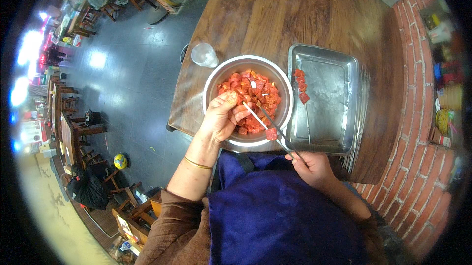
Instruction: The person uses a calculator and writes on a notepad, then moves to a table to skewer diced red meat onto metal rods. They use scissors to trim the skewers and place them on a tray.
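Observation:
My right hand (312, 167) grips the lower end of a flat metal skewer (258, 118). One cube of red meat (271, 134) is threaded partway along it. A darker strip runs beside the skewer, and I cannot tell whether it is a second skewer or a shadow. My left hand (224, 113) pinches a piece of meat (239, 98) at the skewer's tip, over a steel bowl (208, 84) of cut red meat (254, 84). To the right, a loaded meat skewer (301, 81) lies in a rectangular metal tray (330, 95).
Bare metal skewers (358, 128) lie along the tray's right side. A clear cup (204, 55) stands left of the bowl on the wooden table (273, 10). A brick wall (409, 124) borders the table's right side. On the floor at left are stools and a yellow ball (120, 161).

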Demonstrator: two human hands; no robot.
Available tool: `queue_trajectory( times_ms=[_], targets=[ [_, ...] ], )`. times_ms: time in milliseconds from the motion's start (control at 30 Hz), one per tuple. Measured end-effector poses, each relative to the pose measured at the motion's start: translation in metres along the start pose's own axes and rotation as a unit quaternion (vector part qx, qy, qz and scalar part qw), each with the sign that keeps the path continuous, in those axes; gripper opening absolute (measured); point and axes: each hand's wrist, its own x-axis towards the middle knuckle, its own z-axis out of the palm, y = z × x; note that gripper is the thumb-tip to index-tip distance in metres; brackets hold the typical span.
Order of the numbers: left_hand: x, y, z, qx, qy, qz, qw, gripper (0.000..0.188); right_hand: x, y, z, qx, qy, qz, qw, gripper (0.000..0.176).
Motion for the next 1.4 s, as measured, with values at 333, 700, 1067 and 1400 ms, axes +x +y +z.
queue_trajectory(
  times_ms=[333,700,1067,1400],
  targets=[
    [-0.016,-0.054,0.035,0.080,-0.043,-0.093,0.992,0.021,0.010,-0.006,0.010,0.044,0.050,0.020,0.998,0.020],
    [0.067,-0.007,-0.001,0.853,0.033,0.251,0.455,0.019,0.004,0.004,-0.017,0.134,0.062,0.097,0.984,0.029],
    [0.063,-0.006,-0.013,0.842,0.025,0.223,0.490,0.013,-0.005,0.008,-0.016,0.124,0.074,0.088,0.986,0.027],
    [0.038,0.005,-0.032,0.341,0.095,0.157,0.922,0.011,0.003,0.005,-0.014,0.128,0.038,0.080,0.988,0.027]
  ],
)
